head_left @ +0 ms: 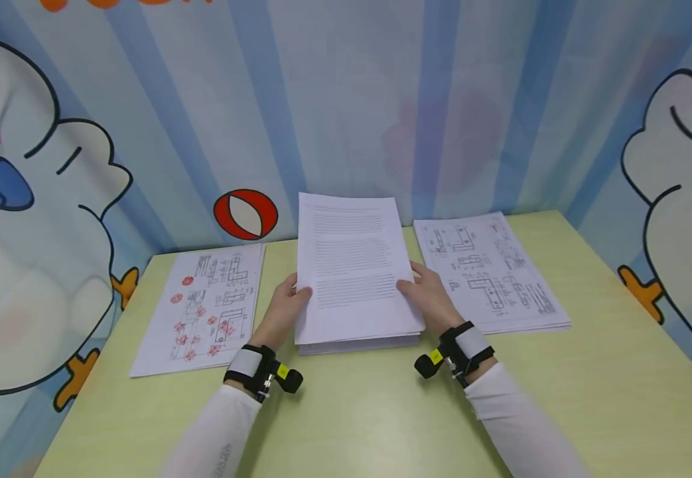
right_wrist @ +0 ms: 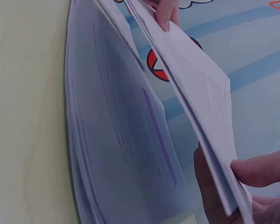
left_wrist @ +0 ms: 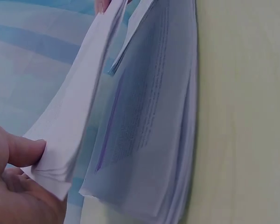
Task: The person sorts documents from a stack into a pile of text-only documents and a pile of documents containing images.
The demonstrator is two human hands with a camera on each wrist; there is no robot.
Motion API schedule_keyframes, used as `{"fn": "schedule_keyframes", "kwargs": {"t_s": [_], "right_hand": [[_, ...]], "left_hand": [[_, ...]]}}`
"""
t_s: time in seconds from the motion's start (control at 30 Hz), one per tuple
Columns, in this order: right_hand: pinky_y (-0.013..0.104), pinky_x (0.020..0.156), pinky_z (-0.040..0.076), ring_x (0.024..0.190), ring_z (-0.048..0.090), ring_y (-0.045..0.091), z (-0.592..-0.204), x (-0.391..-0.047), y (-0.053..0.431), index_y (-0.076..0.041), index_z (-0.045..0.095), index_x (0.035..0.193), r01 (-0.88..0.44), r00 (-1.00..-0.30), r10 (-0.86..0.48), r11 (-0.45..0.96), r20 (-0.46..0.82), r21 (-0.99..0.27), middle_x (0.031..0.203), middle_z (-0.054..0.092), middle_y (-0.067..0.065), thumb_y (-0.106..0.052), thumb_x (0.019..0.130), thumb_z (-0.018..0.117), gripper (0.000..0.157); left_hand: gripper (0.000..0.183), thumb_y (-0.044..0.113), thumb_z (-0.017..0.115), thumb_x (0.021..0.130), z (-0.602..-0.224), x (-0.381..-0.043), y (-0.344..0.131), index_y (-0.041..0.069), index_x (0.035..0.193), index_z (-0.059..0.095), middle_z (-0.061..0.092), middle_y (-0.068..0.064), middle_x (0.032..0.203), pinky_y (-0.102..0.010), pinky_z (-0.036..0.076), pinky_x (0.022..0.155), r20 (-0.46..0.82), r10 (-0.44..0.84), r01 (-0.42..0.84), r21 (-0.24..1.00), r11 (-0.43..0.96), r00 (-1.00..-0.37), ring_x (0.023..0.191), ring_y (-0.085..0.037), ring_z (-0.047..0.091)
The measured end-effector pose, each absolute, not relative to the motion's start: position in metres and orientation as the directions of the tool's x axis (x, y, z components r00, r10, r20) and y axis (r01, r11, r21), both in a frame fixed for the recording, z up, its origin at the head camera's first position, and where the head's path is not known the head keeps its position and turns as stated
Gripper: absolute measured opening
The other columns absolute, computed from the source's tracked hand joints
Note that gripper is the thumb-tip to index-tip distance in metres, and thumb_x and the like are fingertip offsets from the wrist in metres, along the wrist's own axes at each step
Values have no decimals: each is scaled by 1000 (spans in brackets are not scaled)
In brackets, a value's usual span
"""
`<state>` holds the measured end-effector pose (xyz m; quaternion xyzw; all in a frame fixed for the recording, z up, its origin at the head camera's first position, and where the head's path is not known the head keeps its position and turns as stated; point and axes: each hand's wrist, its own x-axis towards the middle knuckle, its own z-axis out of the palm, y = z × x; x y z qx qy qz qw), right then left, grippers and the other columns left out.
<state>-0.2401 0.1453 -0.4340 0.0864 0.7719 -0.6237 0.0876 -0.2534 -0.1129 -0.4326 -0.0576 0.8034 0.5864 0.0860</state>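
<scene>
Over a stack (left_wrist: pixel 142 135), left grip (head_left: pixel 284 309) and right grip (head_left: pixel 430 295) pinch printed sheets (head_left: pixel 351 269) by opposite edges.

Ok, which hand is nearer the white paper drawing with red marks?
Left. The left hand is just right of the red-marked drawing; the right hand is farther, gripping the right edge of the white printed paper sheaf.

White, ruled across by dark print, is shown on the sheaf (head_left: pixel 351 259); the stack (left_wrist: pixel 144 135) is marked with a purple line; the left sheets (head_left: pixel 202 309) are patterned with black drawings and red blots, the right sheets (head_left: pixel 489 272) with black drawings; the table (head_left: pixel 357 418) is coloured pale yellow-green; the backdrop (head_left: pixel 351 99) is striped in two blues; the ball (head_left: pixel 245 214) is coloured red and white.
</scene>
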Motion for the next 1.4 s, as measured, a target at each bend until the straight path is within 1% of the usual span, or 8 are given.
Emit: {"fn": "schedule_keyframes", "kwargs": {"t_s": [0.17, 0.4, 0.53, 0.73, 0.97, 1.2, 1.33, 1.4], "right_hand": [[32, 70, 53, 96, 63, 28, -438, -243, 155, -9, 27, 147, 196, -980, 30, 345, -198, -918, 121, 60, 20, -16, 92, 51, 60], [28, 69, 44, 89, 58, 25, -444, -246, 157, -3, 31, 145, 150, -987, 18, 447, -158, -882, 112, 61, 22, -14, 91, 54, 60], [29, 71, 43, 91, 54, 26, -448, -249, 155, -3, 34, 143, 141, -988, 13, 485, -154, -863, 112, 58, 21, -12, 91, 53, 56], [28, 64, 40, 85, 53, 25, -450, -251, 154, 0, 41, 139, 113, -991, 11, 582, -131, -806, 109, 58, 21, -10, 89, 53, 52], [27, 65, 44, 87, 57, 25, -450, -251, 154, 0, 49, 134, 132, -987, 12, 644, -163, -754, 119, 61, 20, -15, 89, 53, 47], [24, 50, 34, 64, 51, 20, -450, -253, 152, 1, 67, 106, 100, -991, 5, 695, -135, -712, 90, 64, 17, -17, 88, 54, 29], [24, 46, 31, 56, 47, 17, -450, -254, 152, 1, 69, 98, 79, -993, -6, 725, -121, -685, 74, 58, 11, -18, 89, 52, 28], [23, 44, 30, 51, 44, 15, -449, -254, 152, 0, 69, 88, 80, -992, -6, 732, -125, -676, 64, 52, 7, -19, 89, 51, 27]], "left_hand": [[46, 16, 48, 95, -444, -259, -104, 10, 139, 39, 57, -13, 119, -39, 44, 89, -222, 0, -208, 916, 344, -975, 101, -24, 55], [49, 13, 57, 88, -450, -257, -103, 6, 136, 46, 61, -15, 102, -30, 44, 68, -138, -123, -182, 843, 506, -983, 85, -23, 56], [51, 17, 60, 86, -450, -254, -106, 8, 135, 48, 61, -11, 100, -28, 42, 63, -140, -149, -202, 779, 593, -979, 82, -22, 56], [49, 15, 60, 86, -452, -253, -112, 4, 133, 51, 62, -13, 97, -27, 41, 61, -119, -119, -168, 727, 665, -986, 81, -23, 56], [44, 16, 59, 86, -450, -254, -119, 2, 127, 57, 61, -11, 93, -24, 38, 57, -138, -55, -137, 710, 691, -989, 75, -20, 53], [42, 23, 56, 88, -449, -258, -124, 2, 123, 60, 64, -13, 98, -26, 38, 59, -172, -16, -132, 693, 709, -985, 76, -21, 54], [46, 25, 54, 90, -449, -259, -123, 1, 129, 55, 63, -15, 113, -26, 39, 63, -187, -24, -150, 697, 701, -982, 85, -23, 55], [46, 25, 54, 91, -449, -258, -123, 1, 129, 55, 63, -14, 112, -26, 39, 62, -186, -20, -147, 699, 700, -982, 84, -22, 54]]}}
